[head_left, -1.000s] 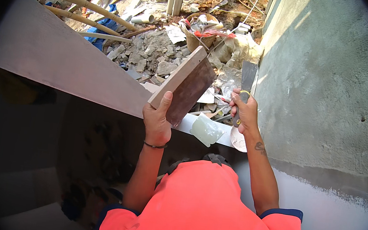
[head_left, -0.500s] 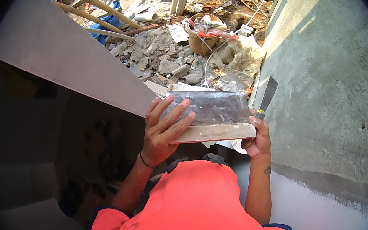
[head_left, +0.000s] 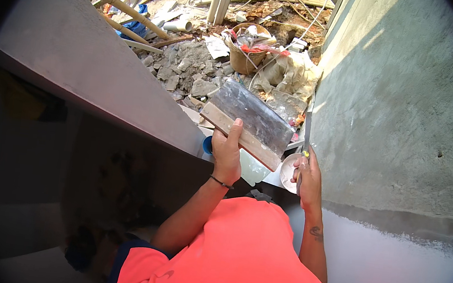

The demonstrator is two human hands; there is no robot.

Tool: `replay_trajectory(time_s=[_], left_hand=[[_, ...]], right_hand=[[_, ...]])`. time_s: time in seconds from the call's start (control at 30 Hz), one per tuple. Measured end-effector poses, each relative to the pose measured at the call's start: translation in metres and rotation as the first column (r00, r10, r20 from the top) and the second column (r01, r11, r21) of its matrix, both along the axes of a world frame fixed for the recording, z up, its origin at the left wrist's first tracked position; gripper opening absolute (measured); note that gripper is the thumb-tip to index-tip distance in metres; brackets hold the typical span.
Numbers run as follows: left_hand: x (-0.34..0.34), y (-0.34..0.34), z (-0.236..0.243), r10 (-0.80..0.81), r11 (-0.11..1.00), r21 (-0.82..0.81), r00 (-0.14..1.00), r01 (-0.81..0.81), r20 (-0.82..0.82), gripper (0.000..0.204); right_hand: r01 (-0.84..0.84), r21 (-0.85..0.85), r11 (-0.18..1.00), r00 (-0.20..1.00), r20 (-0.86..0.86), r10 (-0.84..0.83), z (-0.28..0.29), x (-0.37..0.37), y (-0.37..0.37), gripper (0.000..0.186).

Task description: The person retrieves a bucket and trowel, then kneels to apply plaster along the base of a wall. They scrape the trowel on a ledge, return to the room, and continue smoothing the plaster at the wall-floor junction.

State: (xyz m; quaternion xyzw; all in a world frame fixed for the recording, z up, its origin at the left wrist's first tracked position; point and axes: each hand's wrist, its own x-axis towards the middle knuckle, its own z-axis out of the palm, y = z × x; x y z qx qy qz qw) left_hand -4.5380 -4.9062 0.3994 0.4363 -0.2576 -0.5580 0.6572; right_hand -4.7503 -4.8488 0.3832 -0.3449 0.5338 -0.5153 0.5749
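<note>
1. The wide blade [head_left: 258, 114] lies just beyond the left hand [head_left: 227, 157], its wooden edge [head_left: 259, 150] toward the person and its dark face slanting down to the right.
2. The left hand is closed on that wooden edge left of its middle, thumb laid over the top.
3. The scraper [head_left: 308, 130] rises out of the right hand [head_left: 311, 181], blade pointing away from the person, beside the grey wall [head_left: 400, 106]; that hand is wrapped round its handle.
4. Both forearms reach forward, the left slanting inward, the right nearly straight; the hands are apart.
5. The left fingers are mostly hidden under the wood. The scraper shows almost edge-on, so its width is hard to judge.
6. The right hand partly covers the bowl [head_left: 282, 178] of white paste; the wide blade covers part of the pale sheet [head_left: 253, 169].
</note>
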Motion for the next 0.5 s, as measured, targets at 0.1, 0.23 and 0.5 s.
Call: replay_trajectory(time_s=[0.1, 0.23, 0.5], left_hand=[[0.007, -0.012, 0.000, 0.087, 0.996, -0.041, 0.989, -0.083, 0.123, 0.040], [0.011, -0.008, 0.001, -0.028, 0.971, -0.232, 0.993, 0.054, 0.117, 0.050], [0.007, 0.003, -0.017, -0.136, 0.974, -0.165, 0.985, 0.153, 0.108, 0.051]], right_hand=[[-0.240, -0.236, 0.942, 0.822, -0.565, 0.068, 0.018, 0.004, 0.024, 0.048], [-0.315, -0.166, 0.934, 0.666, -0.740, 0.093, 0.040, 0.031, 0.026, 0.043], [-0.303, -0.169, 0.938, 0.577, -0.816, 0.039, 0.053, 0.056, 0.037, 0.043]])
